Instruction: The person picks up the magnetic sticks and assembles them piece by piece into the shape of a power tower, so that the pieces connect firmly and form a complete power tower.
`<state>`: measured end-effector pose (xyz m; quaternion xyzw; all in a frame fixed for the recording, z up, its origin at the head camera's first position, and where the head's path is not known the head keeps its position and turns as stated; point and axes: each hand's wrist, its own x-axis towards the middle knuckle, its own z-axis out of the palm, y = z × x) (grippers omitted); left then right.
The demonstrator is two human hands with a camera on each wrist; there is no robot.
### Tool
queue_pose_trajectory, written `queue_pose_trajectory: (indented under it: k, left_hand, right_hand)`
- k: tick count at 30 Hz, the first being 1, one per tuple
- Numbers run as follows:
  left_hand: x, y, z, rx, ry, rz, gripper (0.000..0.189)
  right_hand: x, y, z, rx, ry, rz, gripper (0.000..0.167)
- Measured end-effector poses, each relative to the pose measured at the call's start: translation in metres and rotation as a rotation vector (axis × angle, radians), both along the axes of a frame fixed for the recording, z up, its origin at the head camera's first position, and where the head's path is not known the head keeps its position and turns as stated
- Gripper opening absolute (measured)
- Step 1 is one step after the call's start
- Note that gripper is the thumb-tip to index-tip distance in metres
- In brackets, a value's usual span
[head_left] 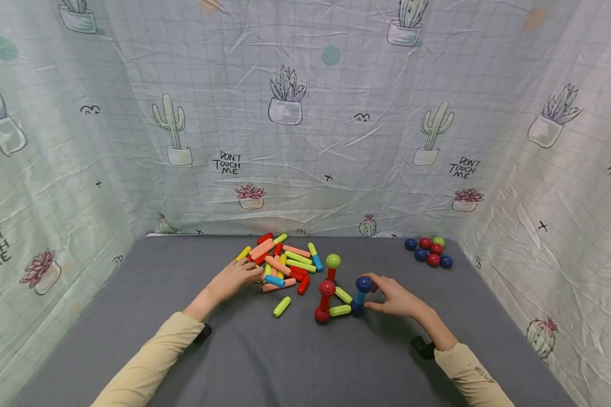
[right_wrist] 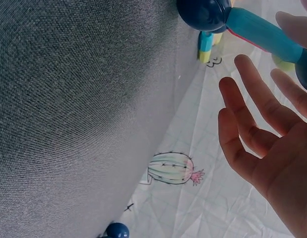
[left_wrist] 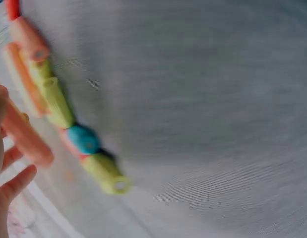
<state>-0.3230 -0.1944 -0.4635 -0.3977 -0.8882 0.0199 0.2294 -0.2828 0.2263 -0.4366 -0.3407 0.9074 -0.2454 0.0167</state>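
Note:
My left hand (head_left: pixel 234 278) reaches over the left edge of a pile of plastic sticks. A salmon stick (left_wrist: pixel 27 134) lies between its fingers, blurred in the left wrist view. My right hand (head_left: pixel 397 298) stands around an upright teal stick (right_wrist: pixel 265 34) with a dark blue ball (head_left: pixel 364 284) on top. Its fingers are spread, the thumb close to the stick. This post belongs to a low frame: yellow-green sticks (head_left: pixel 340 310) join a lower blue ball (right_wrist: pixel 203 12) to a red ball (head_left: pixel 323 315). A red ball (head_left: pixel 327 288) and a green ball (head_left: pixel 333 260) top two red uprights.
The pile (head_left: pixel 297 257) mixes red, salmon, yellow, green and blue sticks. One yellow-green stick (head_left: pixel 282 307) lies apart in front of it. Several loose balls (head_left: pixel 433 260) sit at the back right. A printed curtain (head_left: pixel 315 186) surrounds the grey tabletop (head_left: pixel 265 362).

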Motion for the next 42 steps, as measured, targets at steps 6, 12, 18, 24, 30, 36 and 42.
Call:
queue_pose_trajectory:
  k: [6, 12, 18, 24, 30, 36, 42]
  left_hand:
    - [0.004, 0.012, 0.009, -0.199, 0.127, 0.044, 0.048]
    - [0.01, 0.013, -0.001, -0.288, 0.152, 0.065, 0.053]
    - [0.017, 0.032, 0.013, 0.087, -0.076, 0.098, 0.045]
    - [0.023, 0.081, 0.036, 0.727, -0.66, 0.007, 0.022]
    - [0.021, 0.113, 0.03, 0.999, -1.127, 0.072, 0.04]
    - [0.012, 0.133, 0.011, 1.107, -1.302, 0.08, 0.039]
    - [0.008, 0.144, 0.002, 1.109, -1.441, 0.032, 0.038]
  right_hand:
    - [0.0, -0.001, 0.001, -0.001, 0.012, 0.007, 0.055]
    - [0.0, -0.001, 0.0, 0.006, -0.005, 0.002, 0.055]
    - [0.0, -0.001, -0.001, 0.008, -0.015, -0.01, 0.056]
    - [0.0, -0.003, 0.0, 0.005, -0.014, -0.005, 0.057]
    - [0.0, -0.003, 0.001, 0.009, -0.001, -0.001, 0.056]
    - [0.001, -0.003, 0.004, -0.012, -0.018, 0.007, 0.057]
    - [0.0, -0.002, 0.005, -0.008, -0.032, 0.005, 0.057]
